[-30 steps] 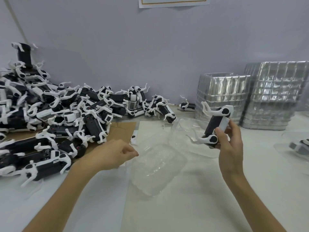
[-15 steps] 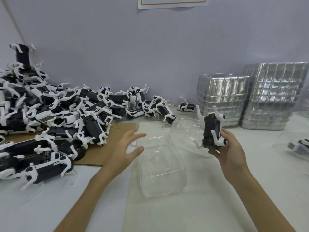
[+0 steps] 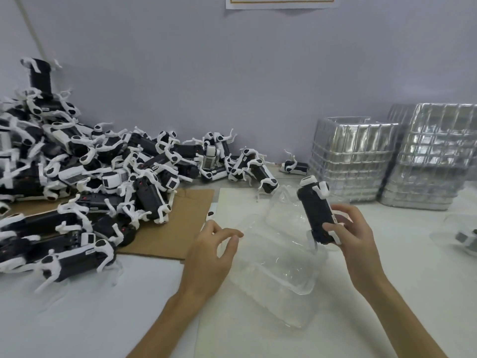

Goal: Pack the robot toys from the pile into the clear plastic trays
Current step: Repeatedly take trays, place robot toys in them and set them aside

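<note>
Right hand [image 3: 353, 236] grips the black-and-white plastic robot toy [image 3: 316, 210] by its rigid body above the flimsy clear plastic tray [image 3: 273, 264]; left hand [image 3: 210, 254] loosely curled, empty, beside it; thin legs likely fragile.

- R hand [image 3: 353, 236] grips blk/white robot toy [image 3: 316, 213], tilted, just above clear tray [image 3: 278, 275].
- L hand [image 3: 209, 254] at tray's left rim, fingers [image 3: 232, 235] half curled; grip unclear.
- Toy pile [image 3: 77, 177] at left, partly on cardboard [image 3: 185, 220], on worktop [image 3: 77, 319].
- Tray stacks [image 3: 356, 156] back right.
</note>
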